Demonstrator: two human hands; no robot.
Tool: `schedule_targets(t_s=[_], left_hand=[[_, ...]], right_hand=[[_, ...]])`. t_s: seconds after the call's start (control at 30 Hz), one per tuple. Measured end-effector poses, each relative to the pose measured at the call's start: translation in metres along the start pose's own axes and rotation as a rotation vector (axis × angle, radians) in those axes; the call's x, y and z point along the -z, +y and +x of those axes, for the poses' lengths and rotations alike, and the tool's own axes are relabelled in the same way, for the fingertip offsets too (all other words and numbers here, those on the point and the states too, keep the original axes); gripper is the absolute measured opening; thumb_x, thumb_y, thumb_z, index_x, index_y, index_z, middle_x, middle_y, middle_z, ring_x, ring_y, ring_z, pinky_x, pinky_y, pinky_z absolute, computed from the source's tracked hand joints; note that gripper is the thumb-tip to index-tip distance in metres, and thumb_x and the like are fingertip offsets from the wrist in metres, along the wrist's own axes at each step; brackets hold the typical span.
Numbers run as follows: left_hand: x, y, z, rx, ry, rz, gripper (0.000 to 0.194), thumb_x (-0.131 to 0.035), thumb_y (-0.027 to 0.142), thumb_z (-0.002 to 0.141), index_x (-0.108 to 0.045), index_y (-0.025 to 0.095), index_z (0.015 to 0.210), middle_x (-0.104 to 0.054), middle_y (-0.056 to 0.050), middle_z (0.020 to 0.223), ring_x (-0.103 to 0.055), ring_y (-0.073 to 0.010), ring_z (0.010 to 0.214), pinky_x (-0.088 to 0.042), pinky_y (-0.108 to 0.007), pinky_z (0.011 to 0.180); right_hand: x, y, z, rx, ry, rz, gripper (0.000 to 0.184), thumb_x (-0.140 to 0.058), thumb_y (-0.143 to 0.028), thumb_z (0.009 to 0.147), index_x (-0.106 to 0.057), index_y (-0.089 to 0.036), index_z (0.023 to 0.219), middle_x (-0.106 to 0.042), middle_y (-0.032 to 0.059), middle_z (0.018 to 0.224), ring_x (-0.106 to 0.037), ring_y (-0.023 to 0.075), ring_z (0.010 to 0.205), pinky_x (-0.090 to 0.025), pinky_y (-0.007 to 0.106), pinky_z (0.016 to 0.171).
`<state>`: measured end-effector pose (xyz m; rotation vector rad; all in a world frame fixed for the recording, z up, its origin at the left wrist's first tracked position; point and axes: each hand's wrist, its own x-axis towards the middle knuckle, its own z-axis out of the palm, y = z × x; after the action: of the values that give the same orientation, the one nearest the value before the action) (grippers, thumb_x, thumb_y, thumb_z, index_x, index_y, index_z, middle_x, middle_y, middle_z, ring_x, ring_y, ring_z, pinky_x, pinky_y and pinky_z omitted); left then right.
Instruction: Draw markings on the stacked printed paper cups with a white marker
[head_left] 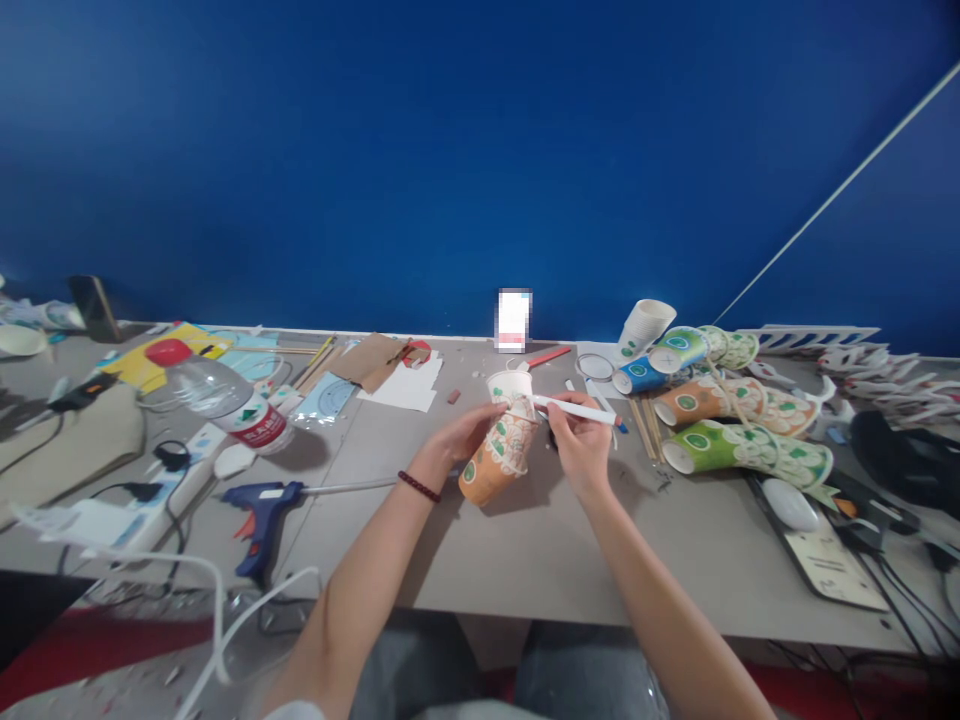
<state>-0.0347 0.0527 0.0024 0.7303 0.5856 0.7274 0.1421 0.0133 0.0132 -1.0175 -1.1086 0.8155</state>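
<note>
My left hand (466,435) is closed around a paper-cup piece (495,455), with an orange cup at its lower end and white, patterned cups joined above it. The piece leans, its top tipped away to the right. In my right hand (583,440) is a white marker pen (579,409) with a blue end. The pen's left tip meets the upper part of the cups, near the rim. Fingers of the left hand partly hide the cups' left side.
A blue glue gun (264,515) and a red-capped plastic bottle (225,395) lie to the left, beside a power strip (169,500). Right of me rest more joined cups (750,450), wooden sticks (646,428) and a white mouse (789,504). A blue wall (450,170) rises behind.
</note>
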Motion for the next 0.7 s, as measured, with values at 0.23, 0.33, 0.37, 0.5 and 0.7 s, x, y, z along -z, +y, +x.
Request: schedule_targets(t_s=[0.23,0.33,0.37,0.5,0.7], left_hand=[[0.0015,-0.0002,-0.0008,0.001,0.017,0.012,0.033,-0.074,0.030,0.078,-0.071,0.009,0.103,-0.076,-0.016,0.098,-0.071,-0.0272,0.091,-0.049,-0.035,0.087],[-0.0002,0.0003,-0.0018,0.002,0.029,0.008,0.029,-0.073,0.029,0.077,-0.072,0.010,0.099,-0.076,-0.014,0.095,-0.071,-0.0251,0.086,-0.050,-0.034,0.083],[-0.0009,0.0007,-0.0020,0.000,0.029,0.005,0.028,-0.073,0.029,0.077,-0.072,0.010,0.097,-0.077,-0.014,0.094,-0.071,-0.0243,0.084,-0.050,-0.033,0.082],[-0.0026,0.0019,-0.0024,0.000,0.024,-0.001,0.026,-0.075,0.028,0.074,-0.072,0.010,0.092,-0.077,-0.013,0.091,-0.071,-0.0236,0.080,-0.051,-0.032,0.078],[-0.0030,0.0018,-0.0028,0.011,0.040,0.002,0.027,-0.071,0.028,0.076,-0.071,0.010,0.097,-0.077,-0.015,0.093,-0.072,-0.0269,0.087,-0.051,-0.035,0.083]], right_hand=[[0.0008,0.0015,0.0003,0.006,0.022,-0.003,0.028,-0.072,-0.042,0.079,-0.062,-0.018,0.089,-0.073,0.0071,0.079,-0.071,0.0205,0.070,-0.050,0.025,0.054],[0.0006,0.0020,0.0001,0.014,0.027,0.005,0.028,-0.072,-0.043,0.079,-0.062,-0.019,0.089,-0.073,0.0069,0.080,-0.072,0.0212,0.074,-0.050,0.025,0.057],[0.0005,0.0019,0.0000,0.012,0.029,0.007,0.028,-0.071,-0.043,0.079,-0.061,-0.019,0.089,-0.072,0.0067,0.080,-0.072,0.0208,0.072,-0.050,0.025,0.056],[0.0005,0.0006,-0.0003,0.002,0.027,0.010,0.028,-0.071,-0.043,0.080,-0.061,-0.018,0.089,-0.072,0.0059,0.078,-0.069,0.0190,0.066,-0.048,0.025,0.053],[0.0004,-0.0020,-0.0007,0.003,0.025,0.014,0.026,-0.070,-0.042,0.080,-0.060,-0.019,0.087,-0.069,0.0031,0.073,-0.060,0.0139,0.051,-0.046,0.025,0.049]])
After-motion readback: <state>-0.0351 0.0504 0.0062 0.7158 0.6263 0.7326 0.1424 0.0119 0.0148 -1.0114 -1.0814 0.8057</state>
